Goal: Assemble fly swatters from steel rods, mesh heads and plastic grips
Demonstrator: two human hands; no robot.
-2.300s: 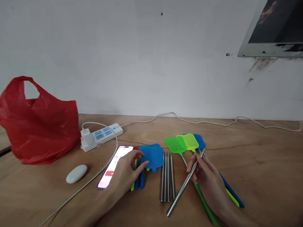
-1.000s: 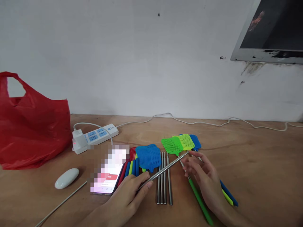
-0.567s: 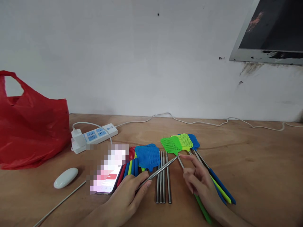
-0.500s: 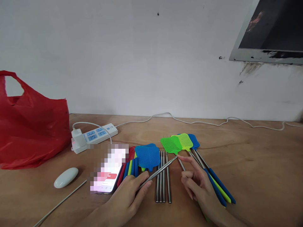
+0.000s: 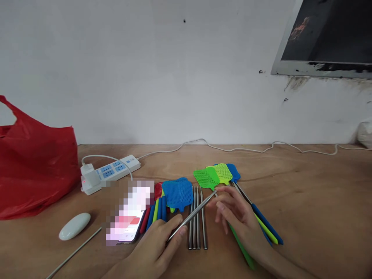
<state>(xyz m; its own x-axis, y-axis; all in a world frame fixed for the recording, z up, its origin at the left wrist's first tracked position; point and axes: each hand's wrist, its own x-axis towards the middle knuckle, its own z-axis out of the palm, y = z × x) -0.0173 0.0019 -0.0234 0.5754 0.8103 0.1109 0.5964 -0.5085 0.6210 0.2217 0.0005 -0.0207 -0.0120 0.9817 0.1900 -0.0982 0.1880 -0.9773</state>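
Observation:
My left hand (image 5: 158, 248) pinches the near end of a steel rod (image 5: 194, 214), which slants up to the right over three steel rods (image 5: 197, 223) lying side by side. My right hand (image 5: 236, 219) hovers at the rod's far tip with fingers spread, resting over the shafts of the assembled swatters (image 5: 216, 175) with green, yellow-green and blue heads. Left of the rods lies a pile of loose swatter heads (image 5: 177, 193) topped by a blue one, with coloured handles (image 5: 155, 211) beside it.
A phone (image 5: 128, 217) lies left of the handles. A white oval object (image 5: 74, 226), a power strip (image 5: 107, 170) with cables and a red plastic bag (image 5: 31, 166) occupy the left of the wooden table (image 5: 319, 201). A framed panel (image 5: 328, 38) hangs at upper right.
The steel rod passed from my right hand to my left hand. My right hand let go and now sits by the rod's tip. The view shifted slightly.

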